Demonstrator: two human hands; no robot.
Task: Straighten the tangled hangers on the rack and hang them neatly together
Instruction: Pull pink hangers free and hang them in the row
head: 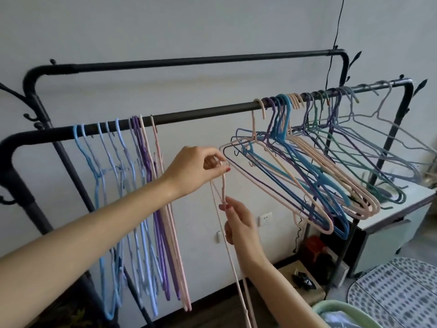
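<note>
A black rack's front rail (208,113) runs across the view. On its left hang several blue, purple and pink hangers (142,185), edge-on and close together. On its right a tangled bunch of hangers (307,166) in pink, blue, purple and green splays out sideways. Between the two groups I hold a pink hanger (233,263) off the rail. My left hand (196,169) pinches its hook at the top. My right hand (238,223) grips its neck and shoulders just below. The hanger's body trails down past the lower edge of the view.
A second, higher rail (201,61) runs behind. A white cabinet (397,209) stands at the right under the tangled bunch. A green basket rim (331,308) and a patterned mat (397,292) lie at lower right. A black cord (335,34) hangs down the wall.
</note>
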